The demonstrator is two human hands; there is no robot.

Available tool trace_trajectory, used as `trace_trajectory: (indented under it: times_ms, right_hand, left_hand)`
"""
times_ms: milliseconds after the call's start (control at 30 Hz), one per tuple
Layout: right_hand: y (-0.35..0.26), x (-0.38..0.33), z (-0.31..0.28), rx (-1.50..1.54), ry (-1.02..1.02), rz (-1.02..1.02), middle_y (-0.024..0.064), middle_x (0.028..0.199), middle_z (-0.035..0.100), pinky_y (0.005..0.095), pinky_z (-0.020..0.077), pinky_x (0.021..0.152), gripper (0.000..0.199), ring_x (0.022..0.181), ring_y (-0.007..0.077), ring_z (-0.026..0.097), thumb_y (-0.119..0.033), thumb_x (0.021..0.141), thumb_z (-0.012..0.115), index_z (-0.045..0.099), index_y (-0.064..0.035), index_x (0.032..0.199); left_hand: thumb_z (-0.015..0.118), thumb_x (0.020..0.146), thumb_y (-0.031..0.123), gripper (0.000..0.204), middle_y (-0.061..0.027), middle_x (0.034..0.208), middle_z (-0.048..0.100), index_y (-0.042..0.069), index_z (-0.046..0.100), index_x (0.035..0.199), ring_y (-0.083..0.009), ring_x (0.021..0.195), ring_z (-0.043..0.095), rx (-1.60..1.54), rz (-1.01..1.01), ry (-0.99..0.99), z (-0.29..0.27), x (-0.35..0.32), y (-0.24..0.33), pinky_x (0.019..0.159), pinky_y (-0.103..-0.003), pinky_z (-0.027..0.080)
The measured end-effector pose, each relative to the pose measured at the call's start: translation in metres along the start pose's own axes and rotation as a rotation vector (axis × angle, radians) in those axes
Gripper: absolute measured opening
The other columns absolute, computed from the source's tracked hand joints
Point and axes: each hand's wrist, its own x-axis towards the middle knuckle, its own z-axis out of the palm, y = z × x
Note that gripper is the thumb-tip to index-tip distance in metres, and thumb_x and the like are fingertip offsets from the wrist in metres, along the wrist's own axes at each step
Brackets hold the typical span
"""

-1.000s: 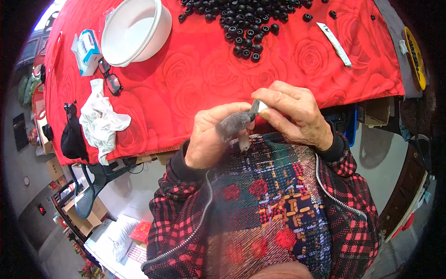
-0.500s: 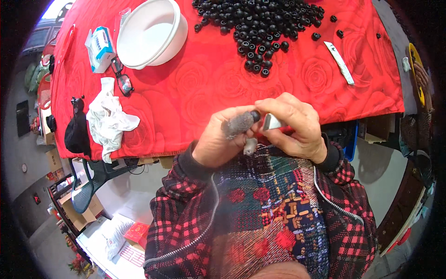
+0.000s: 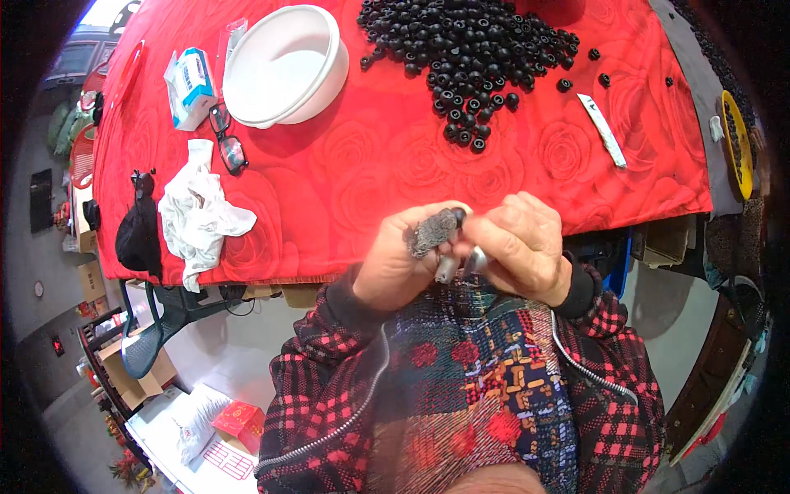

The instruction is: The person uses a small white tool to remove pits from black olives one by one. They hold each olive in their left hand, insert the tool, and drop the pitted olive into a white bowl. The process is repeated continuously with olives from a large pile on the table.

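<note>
**Both hands closed on small parts at the desk edge**

The left hand (image 3: 403,267) is curled shut around a rough grey pad (image 3: 432,232), pinching it between thumb and fingers so that it sticks up toward the right hand. The right hand (image 3: 520,245) is closed too, its fingertips meeting the pad's upper end, where a small black bead (image 3: 459,216) sits; a short silvery tool (image 3: 476,260) shows under its fingers, though how it is held cannot be told. The two hands touch, held above the person's lap just in front of the desk (image 3: 370,181), which carries a red rose-patterned cloth.

Beyond the hands, well apart, lies a heap of black beads (image 3: 473,62). Beyond and to the left stands a white bowl (image 3: 284,66), with glasses (image 3: 228,142) and a small blue-and-white box (image 3: 191,82) beside it. Further left, near the desk edge, lies a crumpled white cloth (image 3: 197,216). Beyond and to the right lies a narrow white strip (image 3: 602,130).
</note>
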Motion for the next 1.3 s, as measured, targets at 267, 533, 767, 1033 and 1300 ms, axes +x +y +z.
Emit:
trace_trajectory:
  times_ms: [267, 533, 767, 1033, 1300]
  right_hand:
    - [-0.008, 0.009, -0.012, 0.148, -0.034, 0.336, 0.0135, 0.081, 0.056, 0.037, 0.0476, 0.053, 0.032, 0.063, 0.0286, 0.058, -0.004, 0.078, 0.063, 0.06, 0.0017, 0.109]
    - [-0.006, 0.004, -0.008, 0.14, -0.033, 0.365, 0.0123, 0.08, 0.056, 0.0371, 0.0478, 0.053, 0.028, 0.063, 0.0284, 0.059, -0.006, 0.08, 0.064, 0.06, 0.0002, 0.108]
    - [-0.005, 0.003, -0.009, 0.145, -0.04, 0.371, 0.0122, 0.08, 0.056, 0.037, 0.0475, 0.053, 0.028, 0.063, 0.0285, 0.059, -0.005, 0.08, 0.065, 0.06, 0.0006, 0.107]
    - [0.0, 0.0, -0.009, 0.148, -0.064, 0.348, 0.0122, 0.08, 0.056, 0.0363, 0.0474, 0.053, 0.028, 0.063, 0.0281, 0.059, -0.005, 0.079, 0.065, 0.061, 0.0007, 0.106]
    - [-0.004, -0.009, -0.016, 0.196, -0.219, 0.277, 0.01, 0.074, 0.052, 0.0377, 0.0454, 0.051, 0.031, 0.06, 0.0266, 0.056, -0.009, 0.075, 0.07, 0.061, -0.0009, 0.104]
  left_hand:
    - [0.057, 0.094, 0.015, 0.028, -0.0051, 0.086, 0.06, -0.002, 0.059, 0.116, -0.0106, 0.068, 0.059, 0.024, 0.08, 0.003, -0.001, -0.008, 0.002, 0.058, -0.023, 0.049]
    - [0.057, 0.094, 0.014, 0.029, -0.0063, 0.089, 0.062, -0.002, 0.058, 0.118, -0.0117, 0.068, 0.06, 0.035, 0.048, -0.014, -0.005, -0.007, 0.002, 0.06, -0.024, 0.051]
    - [0.057, 0.094, 0.013, 0.028, -0.0061, 0.089, 0.063, -0.002, 0.059, 0.118, -0.0121, 0.069, 0.061, 0.062, 0.026, 0.012, -0.005, -0.006, 0.002, 0.059, -0.025, 0.051]
    - [0.057, 0.094, 0.011, 0.026, -0.006, 0.088, 0.063, -0.002, 0.06, 0.116, -0.0122, 0.068, 0.061, 0.047, 0.023, 0.006, -0.008, -0.004, -0.001, 0.059, -0.025, 0.05]
    - [0.061, 0.092, 0.022, 0.031, -0.0035, 0.083, 0.06, 0.0, 0.06, 0.113, -0.013, 0.062, 0.057, 0.109, 0.065, 0.143, -0.006, -0.001, -0.003, 0.052, -0.026, 0.046]
